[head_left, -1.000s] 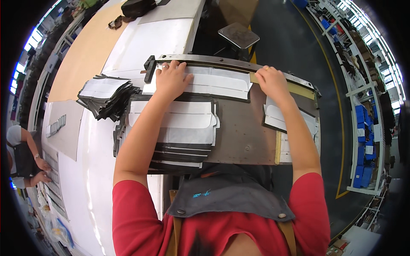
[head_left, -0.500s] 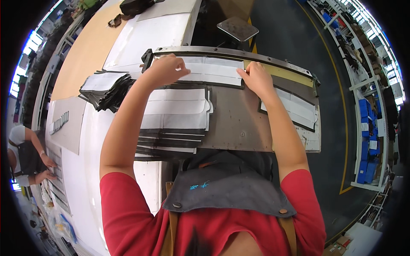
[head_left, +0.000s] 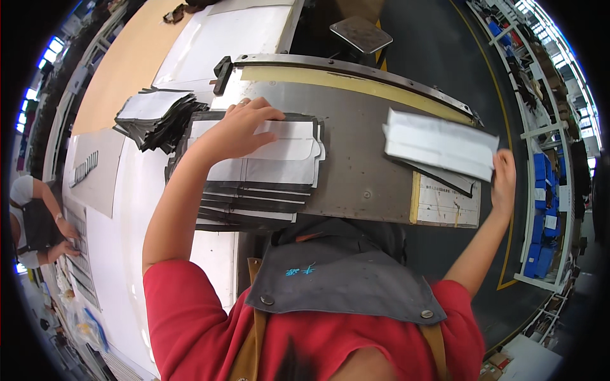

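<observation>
My left hand [head_left: 238, 132] rests on the top of a stack of white panels with black edges [head_left: 254, 173], its fingers stretched out and thumb apart. The stack lies at the left of a grey metal worktop [head_left: 356, 155]. Out to the right, my right hand [head_left: 505, 171] pinches the right end of a single white panel [head_left: 438, 143], slightly blurred and tilted. Beneath that panel shows the black edge of another panel [head_left: 456, 184] lying on the worktop's right end.
Along the worktop's far edge run a yellow strip [head_left: 356, 89] and a metal bar [head_left: 387, 75] with a black end clamp [head_left: 222, 71]. Left is a fanned black-and-white bundle [head_left: 152, 114] on a white table. A stool [head_left: 361, 34] stands beyond; another person [head_left: 38, 216] works far left.
The white panel has left the far strip and swung right in my right hand, over the panel lying there. My left hand has come back nearer, onto the stack.
</observation>
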`<state>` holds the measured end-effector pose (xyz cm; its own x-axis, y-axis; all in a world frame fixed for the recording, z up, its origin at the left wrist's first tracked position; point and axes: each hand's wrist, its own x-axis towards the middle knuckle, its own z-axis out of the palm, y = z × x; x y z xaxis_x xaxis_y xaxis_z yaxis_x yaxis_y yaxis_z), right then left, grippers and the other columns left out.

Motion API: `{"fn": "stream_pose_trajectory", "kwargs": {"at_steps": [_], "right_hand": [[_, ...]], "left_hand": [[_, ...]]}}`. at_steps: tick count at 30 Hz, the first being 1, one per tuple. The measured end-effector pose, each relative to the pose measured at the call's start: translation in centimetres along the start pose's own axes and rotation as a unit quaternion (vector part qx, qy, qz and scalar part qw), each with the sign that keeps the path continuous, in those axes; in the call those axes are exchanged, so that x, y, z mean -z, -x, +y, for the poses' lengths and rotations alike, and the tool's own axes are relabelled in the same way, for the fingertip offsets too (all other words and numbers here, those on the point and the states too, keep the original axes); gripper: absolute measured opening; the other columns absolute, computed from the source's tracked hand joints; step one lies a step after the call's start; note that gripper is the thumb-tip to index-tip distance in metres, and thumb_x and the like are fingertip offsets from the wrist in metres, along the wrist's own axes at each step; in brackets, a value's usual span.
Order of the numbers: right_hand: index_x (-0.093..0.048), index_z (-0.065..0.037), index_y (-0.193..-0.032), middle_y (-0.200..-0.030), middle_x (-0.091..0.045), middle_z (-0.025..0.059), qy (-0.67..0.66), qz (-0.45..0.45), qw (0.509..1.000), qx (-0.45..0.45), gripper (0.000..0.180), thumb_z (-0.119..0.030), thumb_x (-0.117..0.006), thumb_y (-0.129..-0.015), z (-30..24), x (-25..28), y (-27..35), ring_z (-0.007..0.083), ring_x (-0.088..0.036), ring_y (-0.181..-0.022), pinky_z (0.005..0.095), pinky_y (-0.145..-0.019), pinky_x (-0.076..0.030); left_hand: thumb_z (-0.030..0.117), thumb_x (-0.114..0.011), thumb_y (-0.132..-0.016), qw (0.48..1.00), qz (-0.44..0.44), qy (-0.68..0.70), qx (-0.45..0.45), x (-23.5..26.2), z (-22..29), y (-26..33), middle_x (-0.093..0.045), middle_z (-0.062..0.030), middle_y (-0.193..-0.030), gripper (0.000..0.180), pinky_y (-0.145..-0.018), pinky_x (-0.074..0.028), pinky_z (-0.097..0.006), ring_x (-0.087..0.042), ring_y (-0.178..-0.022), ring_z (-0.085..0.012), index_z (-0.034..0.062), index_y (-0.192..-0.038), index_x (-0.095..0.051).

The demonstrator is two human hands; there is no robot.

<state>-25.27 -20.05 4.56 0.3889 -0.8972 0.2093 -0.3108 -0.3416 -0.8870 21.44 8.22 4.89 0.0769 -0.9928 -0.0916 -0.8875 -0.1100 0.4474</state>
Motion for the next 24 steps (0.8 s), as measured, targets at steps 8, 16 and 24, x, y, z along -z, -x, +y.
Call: {"fn": "stream_pose_trajectory", "kwargs": {"at_steps": [8, 16, 24], "right_hand": [[-0.059, -0.006, -0.104, -0.091, -0.058, 0.0052, 0.100, -0.090, 0.986, 0.103, 0.020, -0.014, -0.062, -0.086, -6.7, -14.9, 2.2, 0.0150, -0.055, -0.084, 0.0297, -0.079, -0.046], [-0.051, 0.000, -0.100, -0.074, -0.066, 0.0133, 0.142, -0.291, 0.939, 0.113, 0.036, -0.025, -0.067, -0.080, -11.8, -29.8, 3.1, 0.0292, -0.064, -0.070, 0.0362, -0.066, -0.048], [-0.049, -0.002, -0.107, -0.076, -0.059, 0.0076, 0.078, -0.287, 0.954, 0.051, 0.032, -0.013, -0.064, -0.081, -12.4, -31.5, 3.1, 0.0178, -0.058, -0.069, 0.0316, -0.064, -0.045]], "left_hand": [[0.011, -0.063, -0.079, 0.998, 0.057, 0.025, -0.005, -1.8, -1.1, -2.2, -0.057, -0.0102, -0.097, 0.016, -0.087, -0.042, -0.036, -0.054, -0.093, -0.0267, 0.0062, -0.094, -0.061], [0.008, -0.064, -0.073, 0.980, 0.163, 0.056, -0.094, -4.3, -2.9, -2.5, -0.060, -0.0097, -0.082, 0.013, -0.074, -0.044, -0.037, -0.056, -0.081, -0.0269, 0.0073, -0.086, -0.061], [0.013, -0.064, -0.075, 0.975, 0.206, 0.031, -0.073, -4.5, -1.9, -1.9, -0.054, -0.0067, -0.090, 0.018, -0.079, -0.035, -0.042, -0.051, -0.091, -0.0287, 0.0136, -0.093, -0.059]]}}
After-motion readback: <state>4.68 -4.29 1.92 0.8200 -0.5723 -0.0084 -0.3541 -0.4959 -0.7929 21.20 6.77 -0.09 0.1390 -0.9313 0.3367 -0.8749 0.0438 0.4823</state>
